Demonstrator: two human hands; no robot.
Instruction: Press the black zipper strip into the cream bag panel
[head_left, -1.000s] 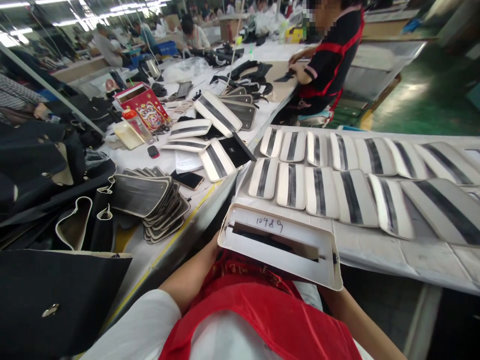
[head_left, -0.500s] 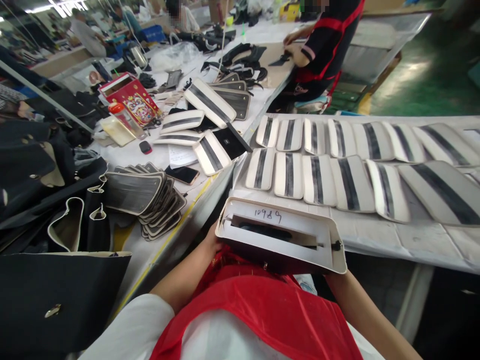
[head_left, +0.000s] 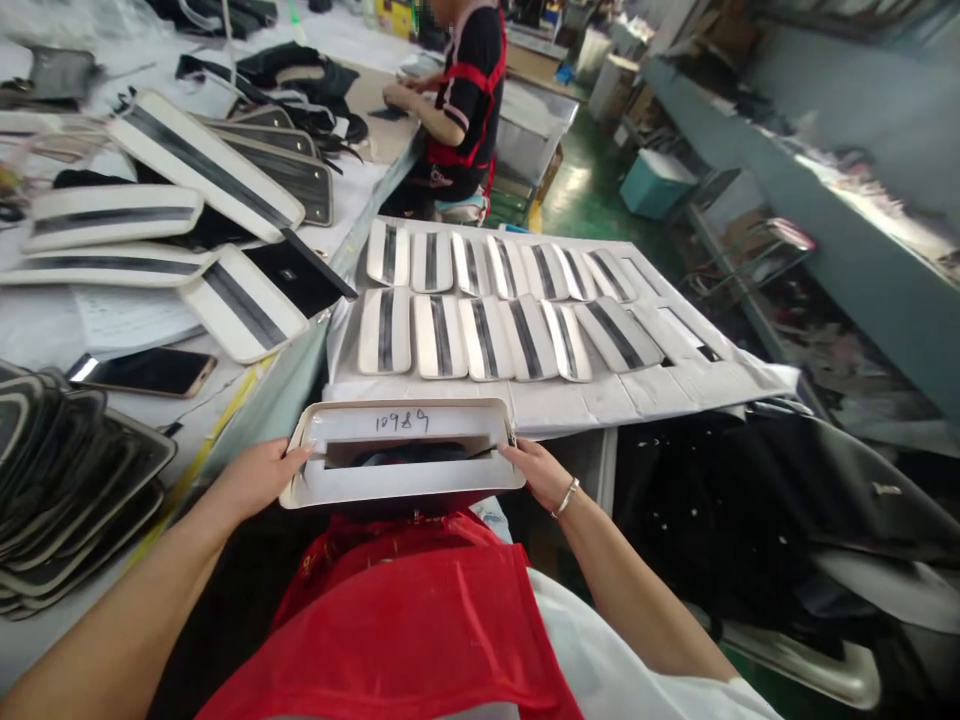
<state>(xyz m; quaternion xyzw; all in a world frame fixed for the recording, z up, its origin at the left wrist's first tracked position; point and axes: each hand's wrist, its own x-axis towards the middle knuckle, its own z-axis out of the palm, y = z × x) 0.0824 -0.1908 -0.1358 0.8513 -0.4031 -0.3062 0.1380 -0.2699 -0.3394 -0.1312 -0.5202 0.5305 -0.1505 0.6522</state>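
Note:
An unfinished handbag body [head_left: 409, 486], dark outside with a pale rim and white lining, is held in front of my red apron. Its open side faces up, with handwritten digits on the inner wall and something dark down in the slot. My left hand [head_left: 264, 474] pinches the rim at the left end, thumb inside. At the right end my right hand [head_left: 538, 474], with a bracelet at the wrist, grips the rim the same way. Beyond the bag body, two rows of cream panels with dark stripes [head_left: 525, 338] lie on a covered table [head_left: 465, 400].
Dark panels [head_left: 82, 470] are stacked on the left table, near a phone [head_left: 146, 371] and several loose striped panels [head_left: 244, 305]. A co-worker [head_left: 469, 100] sits at the far table. Black bags [head_left: 795, 490] lie low on the right.
My view has swung to the right. Both hands now show at the ends of the bag body, gripping its rim; before, they were mostly hidden beneath it. The bag body sits more level.

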